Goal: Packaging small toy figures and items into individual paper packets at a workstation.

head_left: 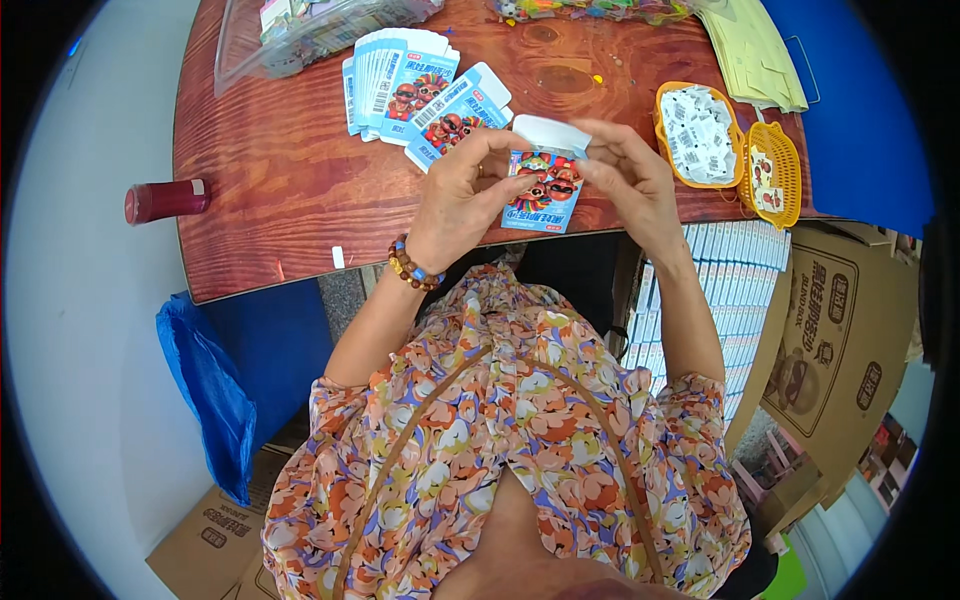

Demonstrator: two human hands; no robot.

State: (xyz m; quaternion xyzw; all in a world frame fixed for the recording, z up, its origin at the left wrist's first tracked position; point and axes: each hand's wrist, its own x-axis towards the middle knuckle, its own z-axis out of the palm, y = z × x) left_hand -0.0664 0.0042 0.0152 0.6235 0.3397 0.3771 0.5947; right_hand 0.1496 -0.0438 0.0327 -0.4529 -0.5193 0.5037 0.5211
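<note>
Close to the table's front edge, a small light-blue printed box (543, 205) with red cartoon figures is between my two hands. Its white end flap (550, 132) stands up at the far end. My left hand (465, 190), with a beaded bracelet at the wrist, grips the box's left side, thumb on its front. My right hand (630, 180) pinches the upper right corner beside the flap; its fingertips are slightly blurred. Just beyond my left hand lie flat boxes of the same print (470, 118), and a fanned stack of them (405, 85) lies behind.
A yellow basket of small white packets (697, 135) and a yellow basket of small cards (770, 175) stand at the right. Yellow sheets (750, 55) lie behind them. A clear bin (300, 50) sits far left, a dark red bottle (167, 202) at the left edge. Cartons (830, 340) stand below right.
</note>
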